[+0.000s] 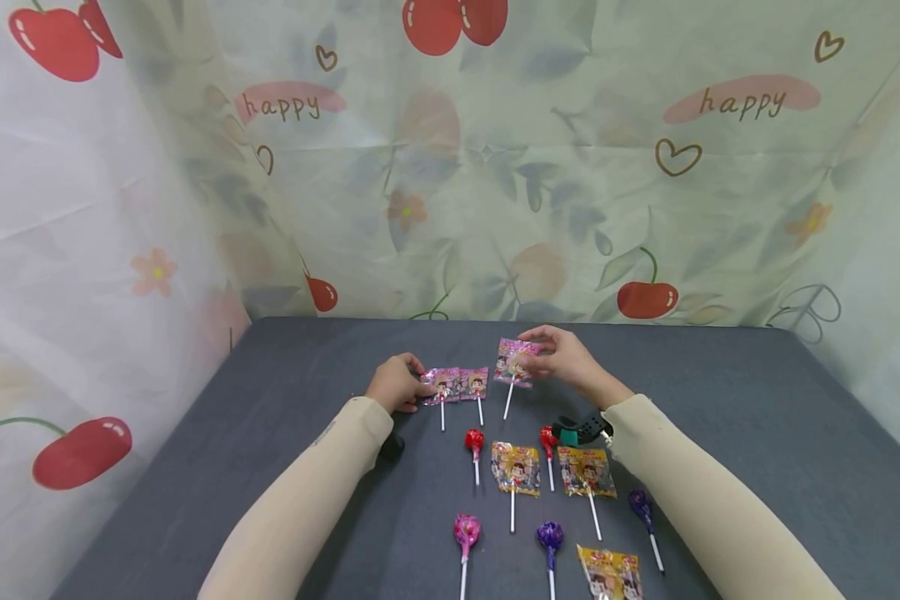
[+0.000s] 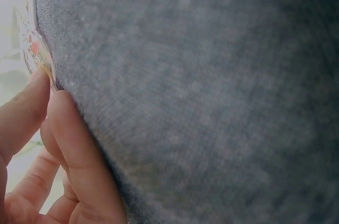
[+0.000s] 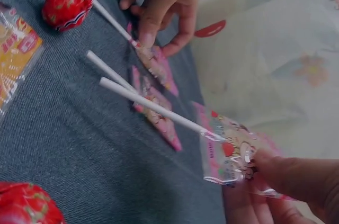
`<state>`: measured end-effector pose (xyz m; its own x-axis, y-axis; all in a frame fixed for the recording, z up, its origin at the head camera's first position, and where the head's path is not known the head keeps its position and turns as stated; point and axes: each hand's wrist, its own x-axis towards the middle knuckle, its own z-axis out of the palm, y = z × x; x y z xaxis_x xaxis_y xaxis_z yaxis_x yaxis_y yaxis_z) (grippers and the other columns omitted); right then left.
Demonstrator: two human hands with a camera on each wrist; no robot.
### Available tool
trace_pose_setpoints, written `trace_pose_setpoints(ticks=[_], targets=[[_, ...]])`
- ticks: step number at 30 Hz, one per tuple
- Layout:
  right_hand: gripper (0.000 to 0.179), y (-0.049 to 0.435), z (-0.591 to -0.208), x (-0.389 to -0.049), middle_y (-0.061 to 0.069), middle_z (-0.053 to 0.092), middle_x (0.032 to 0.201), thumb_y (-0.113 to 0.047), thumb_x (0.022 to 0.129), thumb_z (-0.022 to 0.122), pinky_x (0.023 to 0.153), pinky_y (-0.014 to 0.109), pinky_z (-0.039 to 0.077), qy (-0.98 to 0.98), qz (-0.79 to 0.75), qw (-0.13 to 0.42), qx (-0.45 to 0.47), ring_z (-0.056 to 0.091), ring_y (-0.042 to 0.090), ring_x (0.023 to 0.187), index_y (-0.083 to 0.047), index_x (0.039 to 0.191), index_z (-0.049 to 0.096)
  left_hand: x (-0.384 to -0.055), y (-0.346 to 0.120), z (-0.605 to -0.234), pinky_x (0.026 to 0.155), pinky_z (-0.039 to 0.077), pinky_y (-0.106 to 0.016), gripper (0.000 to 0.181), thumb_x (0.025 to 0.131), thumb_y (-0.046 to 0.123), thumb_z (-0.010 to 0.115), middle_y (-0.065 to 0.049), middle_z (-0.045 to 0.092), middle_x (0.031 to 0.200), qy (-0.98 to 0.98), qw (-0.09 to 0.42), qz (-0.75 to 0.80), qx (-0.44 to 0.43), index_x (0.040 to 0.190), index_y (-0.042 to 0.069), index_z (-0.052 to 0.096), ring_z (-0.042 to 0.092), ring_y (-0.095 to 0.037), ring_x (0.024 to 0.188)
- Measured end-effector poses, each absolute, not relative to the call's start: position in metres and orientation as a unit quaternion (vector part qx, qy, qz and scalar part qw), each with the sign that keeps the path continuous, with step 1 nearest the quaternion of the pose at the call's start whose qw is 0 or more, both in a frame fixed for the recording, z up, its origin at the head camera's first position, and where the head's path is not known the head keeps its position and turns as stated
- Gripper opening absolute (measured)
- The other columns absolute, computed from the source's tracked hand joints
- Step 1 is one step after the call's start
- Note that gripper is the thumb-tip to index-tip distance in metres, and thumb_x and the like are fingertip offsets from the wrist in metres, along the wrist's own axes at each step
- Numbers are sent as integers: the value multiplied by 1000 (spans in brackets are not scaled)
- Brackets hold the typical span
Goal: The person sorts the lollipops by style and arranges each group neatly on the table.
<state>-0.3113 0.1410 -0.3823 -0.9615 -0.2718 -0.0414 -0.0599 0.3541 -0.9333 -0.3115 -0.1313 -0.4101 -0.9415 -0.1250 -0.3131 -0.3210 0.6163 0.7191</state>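
Right of my left hand [image 1: 394, 384], which pinches a lollipop [image 1: 444, 383], lies a second lollipop [image 1: 474, 383]; my right hand [image 1: 562, 358] pinches a third lollipop [image 1: 506, 360].

Flat pink-wrapped lollipops [image 1: 474, 382]: I counted three.
Yellow cartoon-printed packets [image 1: 516, 468]: I counted three.
Round red lollipops [image 1: 475, 441]: I saw two.
Round purple lollipops [image 1: 550, 536]: I saw two.
Round pink lollipop [image 1: 467, 531]: I saw just one.

Between the left hand [image 1: 399, 384] (touching one) and right hand [image 1: 565, 360], two lollipops [image 1: 472, 383] lie on the table [image 1: 217, 433]; more lollipops [image 1: 516, 469] lie between the forearms [image 1: 300, 508].
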Motion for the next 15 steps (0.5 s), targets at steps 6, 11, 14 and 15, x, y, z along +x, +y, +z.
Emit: trace_pose_setpoints(ticks=[6,11,14,15], targets=[[49,136,-389,-315,16,59,100,2,87,69,77,35,57,837,-527,128,-74,63,14,77,1,132,52,-313,-132,-412,44,48,-23,35,79,15,81,-9,55,82,890,117,423,-125,107,10,60,51,-16,57],[48,134,-394,-316,16,55,101,1,88,67,80,35,56,845,-511,148,-59,63,16,81,2,134,51,-312,-132,-411,43,47,-23,35,79,15,81,-9,55,81,892,116,420,-123,106,10,60,51,-15,57],[48,133,-396,-316,11,53,90,4,88,65,79,35,56,840,-515,160,-56,62,13,77,4,134,51,-312,-132,-410,43,47,-23,35,79,15,81,-9,55,81,893,116,418,-121,106,10,60,51,-15,57],[48,132,-397,-316,10,53,88,5,89,64,79,34,56,838,-517,164,-55,62,13,76,5,134,50,-312,-132,-410,43,47,-23,35,79,15,81,-9,56,82,893,116,418,-121,106,10,60,51,-15,57]])
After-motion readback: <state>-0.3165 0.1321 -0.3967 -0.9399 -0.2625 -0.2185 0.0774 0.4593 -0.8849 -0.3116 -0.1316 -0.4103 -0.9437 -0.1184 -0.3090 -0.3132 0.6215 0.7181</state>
